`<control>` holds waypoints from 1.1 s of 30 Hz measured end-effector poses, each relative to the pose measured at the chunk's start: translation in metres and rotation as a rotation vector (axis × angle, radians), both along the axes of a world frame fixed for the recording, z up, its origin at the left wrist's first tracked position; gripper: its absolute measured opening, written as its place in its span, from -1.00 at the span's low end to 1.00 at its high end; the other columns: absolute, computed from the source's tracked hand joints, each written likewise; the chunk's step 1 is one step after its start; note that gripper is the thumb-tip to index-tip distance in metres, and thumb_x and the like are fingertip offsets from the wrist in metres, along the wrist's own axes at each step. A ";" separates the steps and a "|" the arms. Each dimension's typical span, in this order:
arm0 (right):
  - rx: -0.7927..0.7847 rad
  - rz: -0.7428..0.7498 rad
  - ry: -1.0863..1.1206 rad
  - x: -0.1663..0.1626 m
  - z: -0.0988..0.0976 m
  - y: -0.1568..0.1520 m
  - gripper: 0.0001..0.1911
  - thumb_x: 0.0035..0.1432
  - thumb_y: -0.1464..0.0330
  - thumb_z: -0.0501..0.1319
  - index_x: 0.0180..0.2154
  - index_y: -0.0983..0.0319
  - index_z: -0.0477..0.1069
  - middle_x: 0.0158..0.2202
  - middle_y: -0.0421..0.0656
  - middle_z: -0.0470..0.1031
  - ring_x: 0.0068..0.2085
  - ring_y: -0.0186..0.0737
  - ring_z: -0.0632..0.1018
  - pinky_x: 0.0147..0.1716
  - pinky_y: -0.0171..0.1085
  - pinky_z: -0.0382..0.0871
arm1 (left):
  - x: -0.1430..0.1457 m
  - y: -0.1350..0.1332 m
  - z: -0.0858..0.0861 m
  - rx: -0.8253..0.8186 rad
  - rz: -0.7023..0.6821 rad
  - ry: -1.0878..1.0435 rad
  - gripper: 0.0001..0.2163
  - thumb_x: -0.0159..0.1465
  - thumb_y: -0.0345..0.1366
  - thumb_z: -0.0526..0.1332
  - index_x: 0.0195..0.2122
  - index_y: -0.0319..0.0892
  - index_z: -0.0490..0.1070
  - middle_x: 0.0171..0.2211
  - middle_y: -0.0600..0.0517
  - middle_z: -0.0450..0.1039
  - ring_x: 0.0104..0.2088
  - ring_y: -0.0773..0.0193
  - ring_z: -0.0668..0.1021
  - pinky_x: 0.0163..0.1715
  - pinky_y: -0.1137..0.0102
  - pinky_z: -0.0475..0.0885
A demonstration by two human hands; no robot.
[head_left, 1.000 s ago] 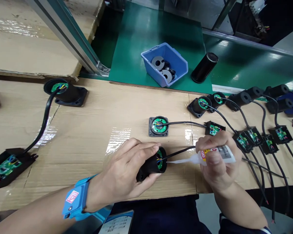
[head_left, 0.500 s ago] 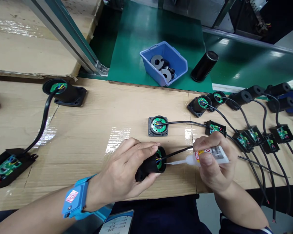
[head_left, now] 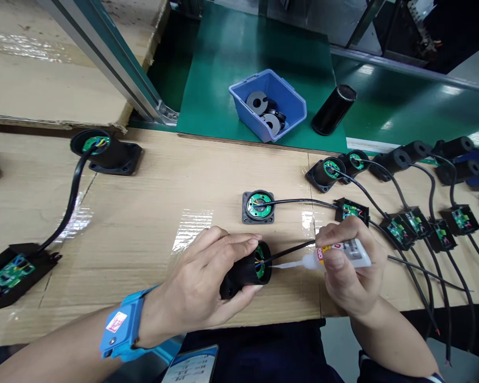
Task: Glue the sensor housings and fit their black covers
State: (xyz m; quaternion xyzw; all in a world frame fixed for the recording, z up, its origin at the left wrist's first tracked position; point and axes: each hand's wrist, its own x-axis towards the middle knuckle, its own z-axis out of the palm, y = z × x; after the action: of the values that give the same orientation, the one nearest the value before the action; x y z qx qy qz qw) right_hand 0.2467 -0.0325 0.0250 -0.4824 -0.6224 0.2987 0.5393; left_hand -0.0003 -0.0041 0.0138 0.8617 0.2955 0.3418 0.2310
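Note:
My left hand is wrapped round a black cylindrical housing, which lies on its side with its open end to the right. Inside that end show a green circuit board and thin coloured wires. A black cable runs out of it toward my right hand, which is closed on a small white glue bottle. The bottle's long clear nozzle points left, its tip at the housing's rim. Whether glue is coming out I cannot tell. Just beyond stands a square-based black housing with its board facing up.
A blue bin of grey and black rings and a black cylinder sit on the green mat. Several wired housings and board boxes fill the right side. Another housing is cabled to a box at left.
Almost nothing differs. My right hand and the glue bottle have shifted very slightly left; the nozzle tip stays at the housing's rim.

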 end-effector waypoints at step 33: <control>-0.007 -0.081 0.334 -0.006 -0.001 0.007 -0.70 0.31 0.08 0.27 -0.32 0.16 0.42 -0.50 -0.26 0.36 -0.55 -0.33 0.36 -0.61 -0.30 0.20 | 0.000 0.007 -0.002 -0.688 -0.125 0.009 -0.45 0.23 -0.21 0.43 0.21 0.07 0.31 0.14 0.04 0.47 0.12 0.13 0.54 0.14 0.26 0.46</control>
State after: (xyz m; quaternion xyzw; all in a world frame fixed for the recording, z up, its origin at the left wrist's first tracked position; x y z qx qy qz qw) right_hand 0.2410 -0.0251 0.0244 -0.4525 -0.5030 0.3552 0.6450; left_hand -0.0003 0.0031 0.0114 0.7513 0.3410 0.2038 0.5270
